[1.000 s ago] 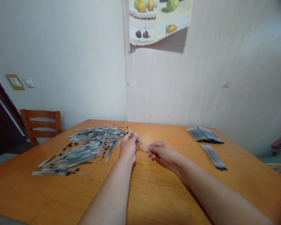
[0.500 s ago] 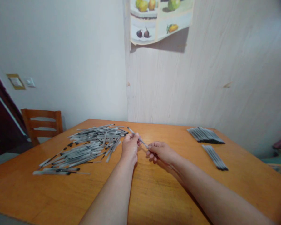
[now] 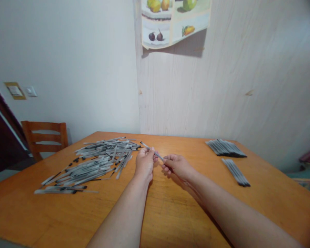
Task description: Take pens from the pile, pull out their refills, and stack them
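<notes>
A slim clear pen (image 3: 158, 156) with a dark tip slants between my two hands, above the middle of the table. My left hand (image 3: 145, 160) pinches it along its upper part, thumb on top. At its lower right end, the fingers of my right hand (image 3: 177, 166) are closed on it and hide that end. Left of my hands lies a loose pile of similar pens and parts (image 3: 88, 168), pointing many ways. Over on the right, a large row of pens (image 3: 226, 148) and a smaller row (image 3: 236, 173) lie side by side, dark ends toward me.
The wooden table (image 3: 186, 213) reaches to the pale wall (image 3: 105, 86). Beyond its left side stands a wooden chair (image 3: 45, 136). A poster with painted fruit (image 3: 175, 24) hangs on the wall. Small black caps (image 3: 76, 160) lie by the pile's left side.
Both hands keep their hold on the pen, with only a slight shift of the fingers. The whole view has moved a little; piles and rows look the same.
</notes>
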`<state>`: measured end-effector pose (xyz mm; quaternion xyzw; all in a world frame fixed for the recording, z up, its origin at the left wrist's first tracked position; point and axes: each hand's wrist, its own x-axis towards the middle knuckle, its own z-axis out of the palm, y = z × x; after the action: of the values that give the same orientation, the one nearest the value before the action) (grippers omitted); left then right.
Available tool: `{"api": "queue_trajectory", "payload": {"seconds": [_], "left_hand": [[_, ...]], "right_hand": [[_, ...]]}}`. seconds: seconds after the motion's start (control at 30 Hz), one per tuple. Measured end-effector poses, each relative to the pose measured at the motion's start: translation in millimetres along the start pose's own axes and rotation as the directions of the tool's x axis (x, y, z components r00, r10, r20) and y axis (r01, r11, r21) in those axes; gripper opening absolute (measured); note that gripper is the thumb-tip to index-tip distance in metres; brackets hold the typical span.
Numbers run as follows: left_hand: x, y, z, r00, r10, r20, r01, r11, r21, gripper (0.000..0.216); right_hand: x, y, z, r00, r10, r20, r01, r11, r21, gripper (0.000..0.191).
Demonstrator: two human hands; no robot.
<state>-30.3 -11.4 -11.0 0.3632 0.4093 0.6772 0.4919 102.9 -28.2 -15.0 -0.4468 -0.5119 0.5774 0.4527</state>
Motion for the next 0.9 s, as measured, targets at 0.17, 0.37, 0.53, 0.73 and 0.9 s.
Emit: {"api": "queue_trajectory", "payload": {"seconds": [0.17, 0.37, 0.53, 0.73, 0.9], "left_hand": [[-3.3, -0.9, 2.1, 1.0, 0.004, 0.002, -0.004, 0.999, -0.033, 0.024], [-5.4, -0.2, 3.1, 1.0, -0.018, 0.013, 0.019, 0.995, -0.097, 0.023], [-6.8, 0.3, 3.5, 0.999, -0.041, 0.031, 0.045, 0.992, -0.12, 0.028], [-6.7, -0.3, 3.9, 0.999, -0.024, 0.032, 0.027, 0.994, -0.11, 0.03], [-6.7, 2.2, 4.3, 0.999, 0.025, 0.026, -0.023, 0.997, -0.079, 0.032]], "right_hand": [[-2.3, -1.3, 1.9, 0.999, -0.041, -0.035, 0.04, 0.999, -0.027, 0.015], [-4.2, -4.6, 3.9, 0.996, -0.072, -0.053, 0.07, 0.997, -0.04, 0.011], [-5.2, -7.2, 2.7, 0.995, -0.088, -0.053, 0.084, 0.994, -0.073, 0.011], [-5.9, -8.8, 2.4, 0.995, -0.099, -0.022, 0.097, 0.991, -0.089, 0.012], [-5.8, -7.5, 3.3, 0.997, -0.05, 0.05, 0.055, 0.995, -0.089, 0.011]]}}
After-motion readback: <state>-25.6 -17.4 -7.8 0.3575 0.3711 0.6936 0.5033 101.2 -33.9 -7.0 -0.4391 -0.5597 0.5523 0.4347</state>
